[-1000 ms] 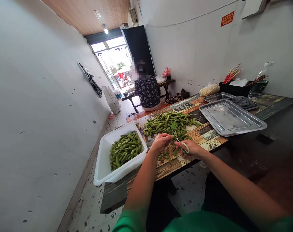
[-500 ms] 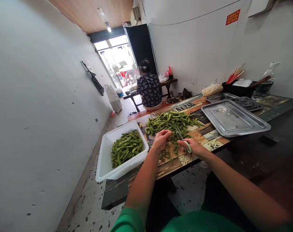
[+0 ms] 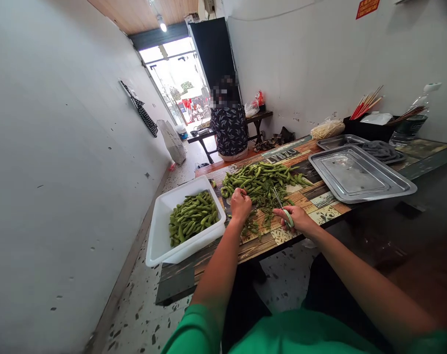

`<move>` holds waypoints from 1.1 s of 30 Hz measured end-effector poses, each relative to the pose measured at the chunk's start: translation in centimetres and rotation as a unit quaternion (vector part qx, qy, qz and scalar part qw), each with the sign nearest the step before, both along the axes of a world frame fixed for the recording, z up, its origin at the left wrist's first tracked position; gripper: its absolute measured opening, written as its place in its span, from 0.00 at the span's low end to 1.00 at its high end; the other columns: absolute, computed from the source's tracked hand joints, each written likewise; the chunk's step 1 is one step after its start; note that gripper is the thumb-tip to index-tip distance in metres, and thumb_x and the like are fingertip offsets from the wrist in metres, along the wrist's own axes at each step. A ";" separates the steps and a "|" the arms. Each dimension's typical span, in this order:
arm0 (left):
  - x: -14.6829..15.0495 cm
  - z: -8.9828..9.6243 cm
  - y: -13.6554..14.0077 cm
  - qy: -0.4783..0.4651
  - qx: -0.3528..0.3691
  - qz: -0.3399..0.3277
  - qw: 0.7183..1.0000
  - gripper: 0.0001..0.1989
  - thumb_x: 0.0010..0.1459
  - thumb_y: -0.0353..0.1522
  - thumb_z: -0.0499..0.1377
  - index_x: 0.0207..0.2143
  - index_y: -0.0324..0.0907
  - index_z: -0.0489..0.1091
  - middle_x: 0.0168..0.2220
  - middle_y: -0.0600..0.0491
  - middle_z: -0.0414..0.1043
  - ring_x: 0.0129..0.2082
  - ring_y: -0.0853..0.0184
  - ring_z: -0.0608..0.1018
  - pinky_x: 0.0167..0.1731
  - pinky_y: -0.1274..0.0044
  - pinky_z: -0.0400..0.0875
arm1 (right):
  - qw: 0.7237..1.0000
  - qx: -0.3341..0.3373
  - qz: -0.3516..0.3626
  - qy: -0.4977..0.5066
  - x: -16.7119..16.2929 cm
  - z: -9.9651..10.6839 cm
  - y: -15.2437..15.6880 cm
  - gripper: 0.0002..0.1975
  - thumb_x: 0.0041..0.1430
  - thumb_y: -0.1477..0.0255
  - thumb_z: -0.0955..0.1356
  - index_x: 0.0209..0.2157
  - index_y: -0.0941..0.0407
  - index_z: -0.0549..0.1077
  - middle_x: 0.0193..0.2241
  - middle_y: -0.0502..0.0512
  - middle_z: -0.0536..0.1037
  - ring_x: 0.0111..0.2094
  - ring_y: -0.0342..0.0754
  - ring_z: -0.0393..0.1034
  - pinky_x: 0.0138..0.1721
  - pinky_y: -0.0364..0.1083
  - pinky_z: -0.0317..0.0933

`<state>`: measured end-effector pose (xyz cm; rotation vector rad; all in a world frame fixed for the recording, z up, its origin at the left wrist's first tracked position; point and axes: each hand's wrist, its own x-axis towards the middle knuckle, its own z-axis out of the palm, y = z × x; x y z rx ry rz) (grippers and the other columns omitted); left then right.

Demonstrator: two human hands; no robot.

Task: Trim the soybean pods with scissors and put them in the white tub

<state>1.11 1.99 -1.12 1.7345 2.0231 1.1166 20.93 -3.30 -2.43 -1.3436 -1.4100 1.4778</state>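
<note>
Working from far off through the head camera, I count two bare hands, one left hand (image 3: 241, 205) and one right hand (image 3: 292, 219), and one pair of scissors (image 3: 277, 196). I make it one white tub (image 3: 154, 238) and two heaps of green pods (image 3: 260, 178), though the single pods overlap too much for me to number. On the near table (image 3: 175, 285) I tally two metal trays (image 3: 359, 172), one clear bottle (image 3: 407, 132), one black box (image 3: 369, 132) and one bag (image 3: 326, 130), and beyond it one seated person (image 3: 228, 130).
</note>
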 end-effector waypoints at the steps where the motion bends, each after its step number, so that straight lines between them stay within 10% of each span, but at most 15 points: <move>1: -0.1 -0.1 0.0 0.052 -0.012 0.006 0.999 0.09 0.51 0.25 0.54 0.35 0.39 0.70 0.36 0.45 0.73 0.40 0.62 0.73 0.41 0.74 0.65 | 1.000 -0.001 -0.006 0.002 0.0 -0.1 0.0 0.24 0.44 0.49 0.71 0.26 0.57 0.67 0.17 0.47 0.69 0.14 0.39 0.64 0.10 0.38 0.52; 14: -1.3 -1.0 0.8 0.240 -0.115 -0.076 0.961 0.10 0.53 0.30 0.59 0.37 0.39 0.77 0.43 0.41 0.71 0.42 0.61 0.74 0.42 0.76 0.65 | 0.999 0.002 0.027 0.023 0.8 -0.3 -0.1 0.24 0.45 0.51 0.72 0.30 0.59 0.71 0.18 0.50 0.71 0.16 0.41 0.66 0.12 0.38 0.55; 33: 0.8 0.9 -1.1 -0.015 -0.043 -0.269 0.962 0.09 0.48 0.35 0.64 0.30 0.39 0.79 0.28 0.52 0.77 0.29 0.69 0.74 0.33 0.78 0.64 | 0.971 0.067 0.101 -0.205 -0.1 1.9 0.5 0.28 0.46 0.45 0.68 0.17 0.57 0.65 0.14 0.52 0.71 0.14 0.43 0.66 0.16 0.40 0.54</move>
